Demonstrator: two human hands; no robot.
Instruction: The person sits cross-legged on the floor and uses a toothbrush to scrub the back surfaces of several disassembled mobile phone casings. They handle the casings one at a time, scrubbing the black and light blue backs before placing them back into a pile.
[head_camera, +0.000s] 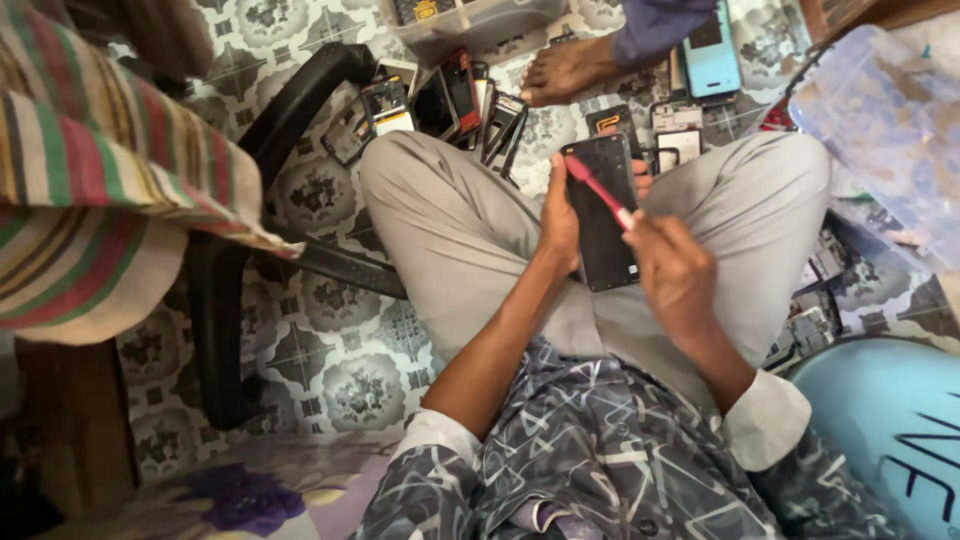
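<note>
Black phone panel (603, 212) sits upright over my lap, above my crossed grey trouser legs. I see my left hand (558, 215) with its grip wrapped around the panel's left edge. My right hand (677, 272) pinches a red toothbrush (596, 188), whose head rests on the panel's top corner. Phone parts (450, 100) litter the patterned floor (330, 350) beyond.

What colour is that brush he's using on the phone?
Red handle, whitish near the right hand: the slim plastic brush, clearest in the head view.

Grey patterned shirt, white rolled cuffs, beige trousers, bare hands (560, 225).
</note>
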